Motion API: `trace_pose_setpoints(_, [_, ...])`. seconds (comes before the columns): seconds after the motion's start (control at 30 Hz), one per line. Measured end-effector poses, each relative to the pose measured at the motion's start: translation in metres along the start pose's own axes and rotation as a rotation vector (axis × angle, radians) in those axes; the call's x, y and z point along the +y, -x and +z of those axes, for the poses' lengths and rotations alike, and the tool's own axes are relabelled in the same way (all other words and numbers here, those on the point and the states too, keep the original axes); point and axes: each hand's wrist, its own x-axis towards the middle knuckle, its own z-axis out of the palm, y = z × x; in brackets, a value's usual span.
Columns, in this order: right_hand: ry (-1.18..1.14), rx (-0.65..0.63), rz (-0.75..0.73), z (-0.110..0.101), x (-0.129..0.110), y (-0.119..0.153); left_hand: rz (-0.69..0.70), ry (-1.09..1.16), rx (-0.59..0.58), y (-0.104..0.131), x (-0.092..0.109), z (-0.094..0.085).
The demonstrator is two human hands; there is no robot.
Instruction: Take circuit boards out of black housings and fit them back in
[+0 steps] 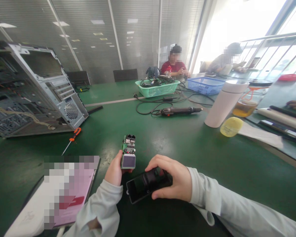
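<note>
My left hand (115, 169) is closed around the lower left side of a small green circuit board (128, 146), which carries a grey display (129, 161) and several connectors at its top end. To the right, my right hand (174, 177) grips a black rectangular plastic case (143, 186) with a glossy face and a small loop at its left end. The case is tilted, its left end lower, and sits close to the board without visibly touching it. My fingers and thumb cover the case's right end.
An open computer tower (71, 108) stands at left, with an orange-handled screwdriver (72, 138) beside it. A phone (91, 177) lies near my left arm. Further back are an electric screwdriver (180, 111), a green basket (160, 89), a blue basket (204, 87) and a pink tumbler (223, 103). Two people sit beyond.
</note>
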Motion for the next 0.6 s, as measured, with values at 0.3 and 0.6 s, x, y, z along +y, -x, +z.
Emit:
trace_pose_setpoints(0.3, [-0.031, 0.099, -0.061, -0.0021, -0.0013, -0.0009, -0.127, 0.113, -0.001, -0.0048, 0.0004, 0.0])
trace_pose_setpoints(0.6, [-0.446, 0.192, 0.405, -0.0036, -0.0031, -0.0058, -0.13, 0.143, -0.014, 0.0018, 0.0068, 0.0022])
